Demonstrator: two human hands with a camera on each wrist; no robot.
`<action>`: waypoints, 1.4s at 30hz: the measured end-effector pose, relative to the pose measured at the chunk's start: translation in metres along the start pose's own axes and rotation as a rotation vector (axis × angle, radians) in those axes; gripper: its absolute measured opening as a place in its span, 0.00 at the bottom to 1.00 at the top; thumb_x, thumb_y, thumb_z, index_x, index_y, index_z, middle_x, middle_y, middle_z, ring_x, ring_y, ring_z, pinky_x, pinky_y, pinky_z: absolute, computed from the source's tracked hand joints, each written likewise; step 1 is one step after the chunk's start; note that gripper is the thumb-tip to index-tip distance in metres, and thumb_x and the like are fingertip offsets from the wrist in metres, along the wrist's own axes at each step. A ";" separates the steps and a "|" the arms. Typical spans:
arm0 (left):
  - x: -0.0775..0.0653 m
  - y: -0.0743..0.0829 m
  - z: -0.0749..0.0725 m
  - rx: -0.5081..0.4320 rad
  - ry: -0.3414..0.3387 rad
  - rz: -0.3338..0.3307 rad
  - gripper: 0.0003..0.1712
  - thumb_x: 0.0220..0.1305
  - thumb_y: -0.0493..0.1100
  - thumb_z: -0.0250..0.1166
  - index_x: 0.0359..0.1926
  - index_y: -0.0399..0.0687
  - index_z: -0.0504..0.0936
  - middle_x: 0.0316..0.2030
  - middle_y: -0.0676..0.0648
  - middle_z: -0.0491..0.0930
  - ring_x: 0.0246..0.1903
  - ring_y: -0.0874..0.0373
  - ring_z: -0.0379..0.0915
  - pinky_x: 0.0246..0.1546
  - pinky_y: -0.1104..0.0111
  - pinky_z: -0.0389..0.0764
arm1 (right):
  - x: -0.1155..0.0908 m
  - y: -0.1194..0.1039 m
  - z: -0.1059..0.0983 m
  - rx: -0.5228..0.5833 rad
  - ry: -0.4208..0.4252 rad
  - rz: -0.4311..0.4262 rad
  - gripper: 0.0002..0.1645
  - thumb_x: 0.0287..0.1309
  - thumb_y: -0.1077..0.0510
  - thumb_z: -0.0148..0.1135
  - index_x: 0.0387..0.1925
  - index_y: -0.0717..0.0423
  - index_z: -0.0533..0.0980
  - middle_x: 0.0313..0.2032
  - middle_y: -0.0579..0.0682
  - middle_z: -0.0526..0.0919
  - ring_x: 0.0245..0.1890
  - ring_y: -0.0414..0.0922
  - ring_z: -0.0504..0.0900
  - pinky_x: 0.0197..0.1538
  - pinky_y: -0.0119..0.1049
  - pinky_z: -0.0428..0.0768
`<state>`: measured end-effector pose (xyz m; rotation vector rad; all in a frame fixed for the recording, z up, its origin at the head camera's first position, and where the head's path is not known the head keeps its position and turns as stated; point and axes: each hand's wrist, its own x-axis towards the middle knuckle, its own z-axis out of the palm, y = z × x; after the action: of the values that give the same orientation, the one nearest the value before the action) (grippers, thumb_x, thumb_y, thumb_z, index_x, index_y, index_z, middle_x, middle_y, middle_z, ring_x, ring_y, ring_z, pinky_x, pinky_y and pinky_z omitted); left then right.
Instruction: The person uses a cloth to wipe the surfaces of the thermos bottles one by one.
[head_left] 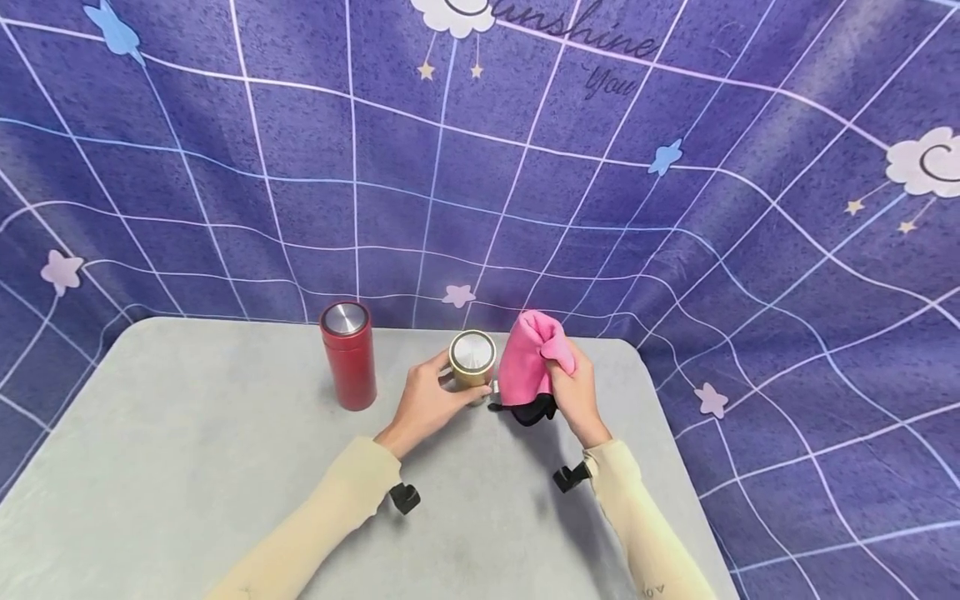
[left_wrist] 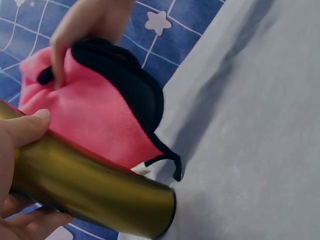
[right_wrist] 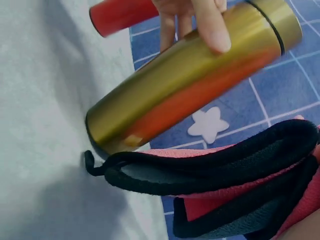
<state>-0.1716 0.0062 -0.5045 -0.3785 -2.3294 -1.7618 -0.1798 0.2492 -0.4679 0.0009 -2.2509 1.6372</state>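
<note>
In the head view my left hand [head_left: 435,396] grips a gold vacuum flask [head_left: 472,354] with a silver-topped lid. The thumb and fingers go round its body, and the flask's base is right at the table in the left wrist view. Close on its right, my right hand [head_left: 576,392] pinches a soft pink fabric piece [head_left: 522,362] with black edging, a dark inner side and a small black loop. The cloth is bunched and folded, its edged rim [right_wrist: 150,175] hanging low near the flask's base. A red vacuum flask [head_left: 350,358] stands upright left of my left hand.
The pale grey table [head_left: 225,467] has rounded back corners. A purple-blue curtain [head_left: 300,167] with a grid, stars and clouds hangs close behind it and along the right side. A black wrist mount [head_left: 405,497] sits below each hand.
</note>
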 end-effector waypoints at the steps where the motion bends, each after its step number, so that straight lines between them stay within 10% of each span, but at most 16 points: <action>1: -0.001 0.000 -0.001 -0.017 0.003 -0.014 0.37 0.50 0.51 0.89 0.61 0.52 0.86 0.53 0.50 0.90 0.56 0.52 0.86 0.58 0.58 0.86 | -0.002 0.002 -0.001 0.018 0.006 0.018 0.07 0.68 0.72 0.61 0.45 0.69 0.83 0.35 0.49 0.80 0.36 0.38 0.76 0.43 0.25 0.74; 15: -0.022 0.012 -0.021 -0.131 0.110 -0.092 0.29 0.50 0.46 0.88 0.53 0.48 0.87 0.46 0.50 0.90 0.48 0.56 0.87 0.49 0.64 0.90 | -0.023 0.026 -0.007 0.030 0.073 0.157 0.15 0.68 0.68 0.62 0.55 0.67 0.82 0.45 0.57 0.85 0.41 0.41 0.81 0.47 0.25 0.79; 42: -0.019 0.061 -0.031 -0.471 0.222 0.058 0.22 0.54 0.29 0.82 0.50 0.38 0.87 0.41 0.50 0.90 0.41 0.56 0.89 0.49 0.61 0.90 | -0.042 -0.010 0.009 0.147 0.192 0.102 0.10 0.66 0.66 0.67 0.46 0.69 0.83 0.34 0.43 0.83 0.36 0.38 0.80 0.43 0.26 0.79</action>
<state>-0.1337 -0.0098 -0.4464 -0.2941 -1.7272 -2.1879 -0.1414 0.2287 -0.4726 -0.2276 -2.0142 1.7701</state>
